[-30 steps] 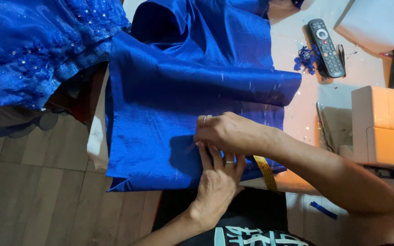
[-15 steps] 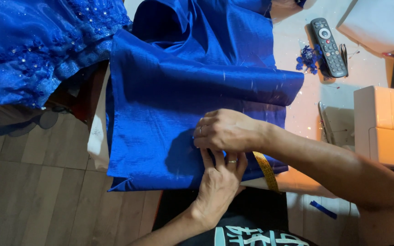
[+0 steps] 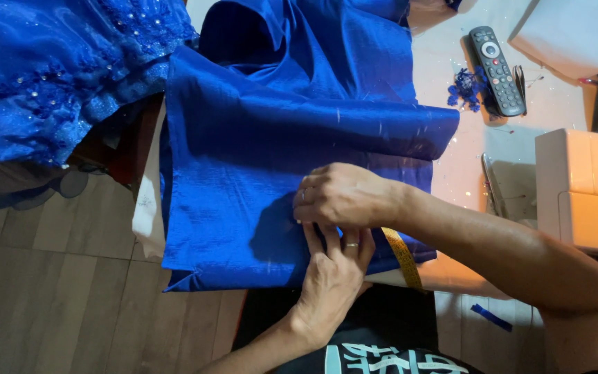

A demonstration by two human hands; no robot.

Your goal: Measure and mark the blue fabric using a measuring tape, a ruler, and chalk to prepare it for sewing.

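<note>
Nearest, left hand (image 3: 333,273) flat on the blue fabric (image 3: 271,138), fingers open and pointing away, right hand (image 3: 344,196) curled loosely just above, pressing the same spot, neither gripping. Fabric spread over the table edge (image 3: 148,201), long axis running away; yellow tape measure (image 3: 403,257) alongside. Farther right, remote control (image 3: 497,69) and sewing machine (image 3: 583,190).

Wood-plank floor (image 3: 57,305) on left, pale worktable (image 3: 555,104) on right under warm light, cream sewing machine (image 3: 583,190) at its edge.
</note>
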